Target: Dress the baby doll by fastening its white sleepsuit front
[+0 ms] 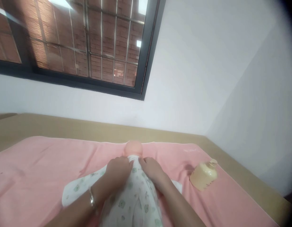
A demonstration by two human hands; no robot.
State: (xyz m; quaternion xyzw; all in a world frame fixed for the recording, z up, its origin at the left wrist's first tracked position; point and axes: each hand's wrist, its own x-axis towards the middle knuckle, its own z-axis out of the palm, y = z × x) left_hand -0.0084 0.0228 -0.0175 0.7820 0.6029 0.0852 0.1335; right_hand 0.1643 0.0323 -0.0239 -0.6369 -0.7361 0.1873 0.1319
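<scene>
A baby doll (133, 147) lies on its back on a pink blanket (37, 176), head pointing away from me. It wears a white garment with small green prints (134, 201). My left hand (117, 171), with a bracelet on the wrist, pinches the garment at the doll's neck on the left side. My right hand (153, 170) pinches the garment at the neck on the right side. Both hands have their fingers curled on the cloth, close together under the doll's chin.
A pale yellow bottle (204, 175) lies on its side on the blanket to the right of the doll. The blanket covers a tan surface (65, 126) set against white walls in a corner. A dark-framed window (89, 47) is above.
</scene>
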